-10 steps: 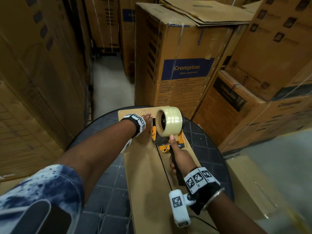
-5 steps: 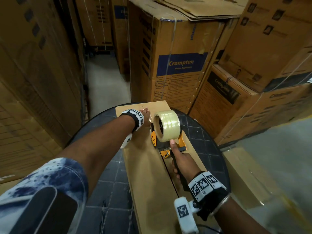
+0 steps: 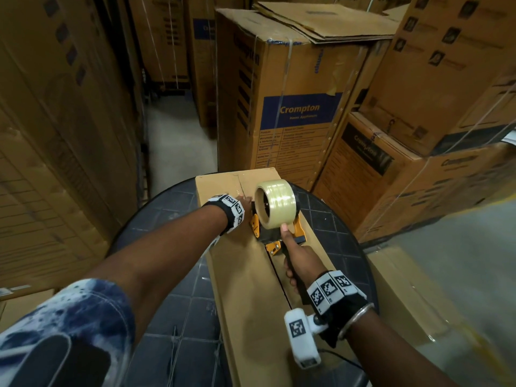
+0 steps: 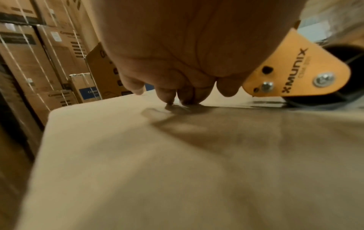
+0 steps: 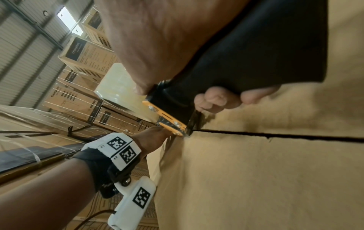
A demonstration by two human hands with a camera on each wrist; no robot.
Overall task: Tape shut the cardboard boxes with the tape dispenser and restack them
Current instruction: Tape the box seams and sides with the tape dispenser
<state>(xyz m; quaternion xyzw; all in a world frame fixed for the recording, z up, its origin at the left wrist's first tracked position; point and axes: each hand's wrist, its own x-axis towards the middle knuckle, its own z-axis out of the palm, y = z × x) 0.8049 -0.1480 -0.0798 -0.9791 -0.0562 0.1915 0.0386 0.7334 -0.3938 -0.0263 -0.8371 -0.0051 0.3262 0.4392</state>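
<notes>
Cardboard, one long flat brown box (image 3: 245,289), lies across the dark round tiled table (image 3: 178,311) before me, its centre seam open nearest me. My right hand (image 3: 300,262) curls around the black handle of the orange tape dispenser (image 3: 275,219), thumb stretched up to the clear tape roll (image 3: 276,203); the dispenser sits on the seam near the far end. My left hand (image 3: 244,203) presses bent fingertips (image 4: 167,96) onto the box top just beside it, gripping nothing.

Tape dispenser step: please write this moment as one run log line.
right hand grips tape dispenser on cardboard box seam | left hand fingertips press box top beside it | near seam untaped
</notes>
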